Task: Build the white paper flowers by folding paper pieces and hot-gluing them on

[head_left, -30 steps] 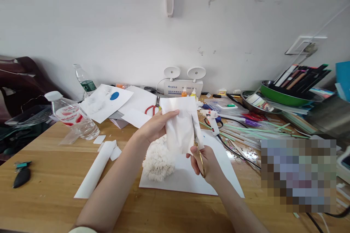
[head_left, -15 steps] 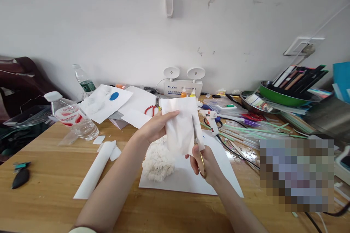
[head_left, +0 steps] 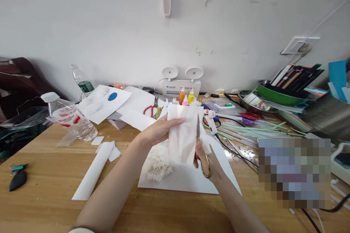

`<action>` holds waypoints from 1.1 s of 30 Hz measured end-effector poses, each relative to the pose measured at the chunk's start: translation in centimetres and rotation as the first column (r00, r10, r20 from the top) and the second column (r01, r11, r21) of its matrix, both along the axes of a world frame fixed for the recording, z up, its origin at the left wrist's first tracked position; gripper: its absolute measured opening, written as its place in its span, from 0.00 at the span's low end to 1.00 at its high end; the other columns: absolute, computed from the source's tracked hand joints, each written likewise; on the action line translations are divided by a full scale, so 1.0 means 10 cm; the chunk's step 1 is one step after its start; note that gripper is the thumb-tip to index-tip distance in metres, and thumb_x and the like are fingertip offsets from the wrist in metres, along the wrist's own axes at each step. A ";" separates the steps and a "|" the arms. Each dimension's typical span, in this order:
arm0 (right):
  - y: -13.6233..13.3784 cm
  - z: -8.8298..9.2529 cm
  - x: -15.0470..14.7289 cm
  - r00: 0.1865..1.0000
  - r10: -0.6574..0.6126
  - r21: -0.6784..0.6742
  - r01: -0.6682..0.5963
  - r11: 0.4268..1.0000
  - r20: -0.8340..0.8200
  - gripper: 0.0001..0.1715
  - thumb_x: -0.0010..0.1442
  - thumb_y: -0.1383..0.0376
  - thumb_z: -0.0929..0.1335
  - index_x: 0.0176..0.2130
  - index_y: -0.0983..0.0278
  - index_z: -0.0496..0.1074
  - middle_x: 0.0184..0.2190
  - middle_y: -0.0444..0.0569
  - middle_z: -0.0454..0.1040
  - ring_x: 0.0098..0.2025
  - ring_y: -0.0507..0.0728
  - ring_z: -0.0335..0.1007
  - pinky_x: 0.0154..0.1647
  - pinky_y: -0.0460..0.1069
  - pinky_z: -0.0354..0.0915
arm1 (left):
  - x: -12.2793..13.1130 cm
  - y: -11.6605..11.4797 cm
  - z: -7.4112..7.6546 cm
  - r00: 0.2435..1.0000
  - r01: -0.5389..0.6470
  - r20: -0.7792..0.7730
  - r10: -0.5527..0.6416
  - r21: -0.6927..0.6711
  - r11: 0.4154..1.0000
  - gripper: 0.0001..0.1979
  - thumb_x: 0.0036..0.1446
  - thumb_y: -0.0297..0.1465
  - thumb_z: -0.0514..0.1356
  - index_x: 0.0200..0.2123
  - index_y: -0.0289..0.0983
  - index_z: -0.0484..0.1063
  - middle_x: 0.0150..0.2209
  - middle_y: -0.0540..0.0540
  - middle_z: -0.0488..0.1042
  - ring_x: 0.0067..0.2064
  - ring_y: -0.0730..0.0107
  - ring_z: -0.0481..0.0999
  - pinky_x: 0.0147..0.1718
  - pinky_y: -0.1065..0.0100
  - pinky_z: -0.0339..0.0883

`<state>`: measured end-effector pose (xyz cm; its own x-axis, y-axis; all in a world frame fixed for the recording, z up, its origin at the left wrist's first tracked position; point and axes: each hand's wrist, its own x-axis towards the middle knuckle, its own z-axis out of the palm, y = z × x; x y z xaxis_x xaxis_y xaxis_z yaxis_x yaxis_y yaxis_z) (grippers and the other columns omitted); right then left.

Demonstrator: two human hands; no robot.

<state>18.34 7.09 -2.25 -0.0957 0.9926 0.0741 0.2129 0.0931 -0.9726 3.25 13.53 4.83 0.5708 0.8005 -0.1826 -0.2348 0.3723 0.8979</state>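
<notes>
My left hand (head_left: pixel 161 130) pinches a thin white sheet of paper (head_left: pixel 182 138) by its left side, thumb on the front, and holds it up above the table. In my right hand (head_left: pixel 206 158) are gold-handled scissors (head_left: pixel 198 131), their blades pointing away from me along the sheet's right side. A narrow strip of the sheet shows to the right of the blades. Below the sheet, a fluffy heap of white shreds (head_left: pixel 157 164) lies on a larger white paper (head_left: pixel 191 182), partly hidden by my left hand and the sheet.
A rolled white paper (head_left: pixel 94 171) and a water bottle (head_left: pixel 72 118) are on the left. Red-handled pliers (head_left: pixel 153 109) and small paint bottles (head_left: pixel 186 98) stand behind the sheet. To the right are a glue gun (head_left: pixel 211 121), its cable, thin sticks and a green bowl (head_left: pixel 281 94) of markers.
The sheet and both hands have shifted slightly right and down. The paint bottles behind show more. The scissors have turned more upright, and the strip right of the blades leans farther outward.
</notes>
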 end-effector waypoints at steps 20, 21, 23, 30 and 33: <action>0.00 0.01 -0.03 0.994 -0.110 -0.124 0.108 0.986 -0.008 0.33 0.45 0.35 0.55 0.17 0.61 0.54 0.06 0.39 0.52 0.09 0.48 0.50 0.09 0.44 0.47 | 0.02 0.01 -0.03 0.999 0.043 -0.008 -0.043 0.011 0.999 0.16 0.51 0.31 0.59 0.44 0.35 0.69 0.39 0.42 0.75 0.40 0.62 0.74 0.39 0.65 0.66; 0.00 0.01 -0.03 0.994 -0.106 -0.135 0.103 0.986 -0.014 0.33 0.44 0.35 0.56 0.17 0.61 0.54 0.06 0.39 0.52 0.09 0.47 0.50 0.09 0.44 0.47 | 0.02 0.01 -0.03 0.999 0.049 -0.003 -0.049 0.016 0.999 0.16 0.51 0.31 0.59 0.44 0.35 0.69 0.39 0.42 0.75 0.40 0.63 0.74 0.39 0.66 0.66; 0.00 0.00 -0.03 0.994 -0.103 -0.153 0.097 0.983 -0.029 0.33 0.44 0.35 0.56 0.18 0.61 0.54 0.06 0.38 0.51 0.09 0.47 0.49 0.09 0.44 0.46 | 0.01 0.02 -0.04 0.999 0.050 -0.001 -0.050 0.018 0.999 0.16 0.51 0.31 0.59 0.44 0.35 0.69 0.39 0.42 0.75 0.40 0.63 0.74 0.38 0.67 0.66; 0.01 0.02 -0.04 0.992 -0.105 -0.163 0.092 0.982 -0.068 0.34 0.41 0.34 0.58 0.16 0.61 0.51 0.05 0.38 0.49 0.08 0.46 0.48 0.07 0.43 0.42 | 0.01 0.02 -0.05 0.999 0.050 0.008 -0.050 0.018 0.999 0.16 0.50 0.31 0.60 0.43 0.34 0.69 0.39 0.41 0.75 0.40 0.63 0.74 0.40 0.65 0.65; 0.02 0.03 -0.05 0.989 -0.107 -0.149 0.092 0.985 -0.097 0.34 0.40 0.34 0.58 0.14 0.61 0.50 0.04 0.38 0.51 0.07 0.45 0.46 0.07 0.42 0.43 | 0.00 0.02 -0.03 0.998 0.061 0.022 -0.062 0.026 0.998 0.16 0.51 0.31 0.60 0.44 0.35 0.69 0.39 0.42 0.75 0.42 0.61 0.73 0.42 0.64 0.64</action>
<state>17.85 7.28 -1.94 0.0052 0.9978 -0.0657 0.1107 -0.0658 -0.9917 3.28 13.69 4.53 0.6232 0.7678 -0.1487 -0.2329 0.3637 0.9019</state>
